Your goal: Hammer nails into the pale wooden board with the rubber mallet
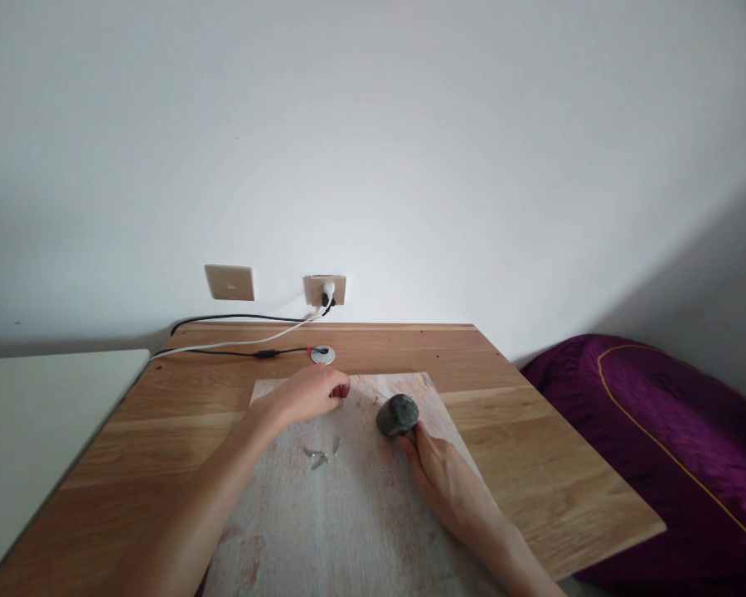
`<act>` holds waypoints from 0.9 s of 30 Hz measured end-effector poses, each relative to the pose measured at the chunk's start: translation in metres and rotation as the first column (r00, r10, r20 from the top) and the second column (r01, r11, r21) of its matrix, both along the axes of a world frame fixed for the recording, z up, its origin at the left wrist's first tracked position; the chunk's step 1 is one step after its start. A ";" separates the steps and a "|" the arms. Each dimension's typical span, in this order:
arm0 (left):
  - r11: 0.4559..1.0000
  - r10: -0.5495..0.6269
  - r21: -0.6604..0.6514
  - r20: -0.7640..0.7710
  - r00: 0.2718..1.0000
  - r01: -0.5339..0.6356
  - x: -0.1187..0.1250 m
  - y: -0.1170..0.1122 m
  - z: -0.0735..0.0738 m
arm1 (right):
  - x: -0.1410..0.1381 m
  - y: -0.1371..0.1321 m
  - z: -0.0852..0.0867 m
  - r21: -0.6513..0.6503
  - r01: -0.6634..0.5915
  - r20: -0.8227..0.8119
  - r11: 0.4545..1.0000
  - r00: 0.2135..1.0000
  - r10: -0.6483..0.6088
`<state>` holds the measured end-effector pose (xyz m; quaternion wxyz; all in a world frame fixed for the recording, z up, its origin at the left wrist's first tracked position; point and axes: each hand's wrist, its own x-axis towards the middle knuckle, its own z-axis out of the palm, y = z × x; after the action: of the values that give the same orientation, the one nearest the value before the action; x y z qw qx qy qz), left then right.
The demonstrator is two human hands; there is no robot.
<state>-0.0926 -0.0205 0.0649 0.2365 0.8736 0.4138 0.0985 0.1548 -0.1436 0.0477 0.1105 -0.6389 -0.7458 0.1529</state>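
Observation:
My right hand point(438, 468) grips the short visible part of a handle below the dark, rounded head of a mallet point(398, 414), held over the right side of a worn whitish board point(348, 531). Near the board's far edge, my left hand point(320, 388) is closed in a pinch, fingertips down close to the surface. What it pinches is too small and hidden to make out. Between the hands and nearer to me lie several small silvery nails or screws point(319, 458) in a loose group. A few tiny specks show beside the left fingertips.
The board lies on a wooden table point(565, 473). Behind it are a cable grommet point(322, 355), black and white cables point(242, 342), and a wall socket point(326, 290) with plugs. A white surface point(50, 448) borders the left; purple fabric point(652, 431) sits at right.

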 end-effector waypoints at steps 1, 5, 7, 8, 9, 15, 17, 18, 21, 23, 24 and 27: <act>1.000 -0.004 0.004 0.008 1.000 0.004 0.000 0.001 -0.002 | 0.000 0.000 0.000 -0.003 -0.001 0.002 1.000 1.000 0.001; 0.999 -0.006 0.034 0.030 1.000 0.005 0.003 0.002 -0.010 | 0.001 0.000 -0.001 -0.023 -0.004 0.017 1.000 1.000 0.004; 0.999 0.001 0.044 0.033 0.999 -0.003 0.004 0.002 -0.011 | 0.001 0.000 -0.002 -0.011 -0.002 0.016 1.000 1.000 0.002; 0.999 0.004 0.045 0.032 0.999 -0.005 0.005 0.002 -0.012 | 0.001 0.001 -0.002 -0.007 -0.002 0.011 1.000 1.000 0.002; 0.999 0.004 0.045 0.032 0.999 -0.006 0.005 0.002 -0.012 | 0.001 0.001 -0.003 -0.004 -0.002 0.004 1.000 1.000 0.002; 0.996 -0.040 0.076 0.056 0.998 0.036 0.005 0.004 -0.012 | 0.000 0.000 -0.001 -0.024 0.004 0.005 1.000 1.000 -0.004; 0.996 -0.058 0.074 0.086 0.995 0.052 0.004 0.005 -0.015 | 0.000 0.000 -0.002 -0.027 0.008 0.001 1.000 1.000 -0.008; 0.997 -0.057 0.061 0.111 0.992 0.051 0.003 0.005 -0.017 | 0.001 0.000 -0.002 -0.026 0.008 -0.002 1.000 1.000 -0.008; 1.000 -0.017 -0.002 0.210 0.977 0.018 0.001 0.002 -0.025 | 0.003 0.000 -0.006 -0.001 -0.016 -0.007 1.000 1.000 0.016; 0.999 0.030 -0.031 0.257 0.966 -0.023 0.000 -0.001 -0.031 | 0.005 0.000 -0.008 0.031 -0.044 -0.022 0.999 0.999 0.044; 0.998 0.055 -0.036 0.272 0.961 -0.047 -0.001 -0.004 -0.034 | 0.006 0.001 -0.009 0.046 -0.053 -0.027 0.998 0.998 0.054; 0.994 0.110 -0.017 0.312 0.944 -0.110 0.001 -0.010 -0.042 | 0.006 0.001 -0.010 0.055 -0.054 -0.022 0.997 0.998 0.055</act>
<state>-0.0917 -0.0304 0.0231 0.2927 0.8227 0.4192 0.2485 0.1608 -0.1428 0.0377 0.1322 -0.6134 -0.7653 0.1431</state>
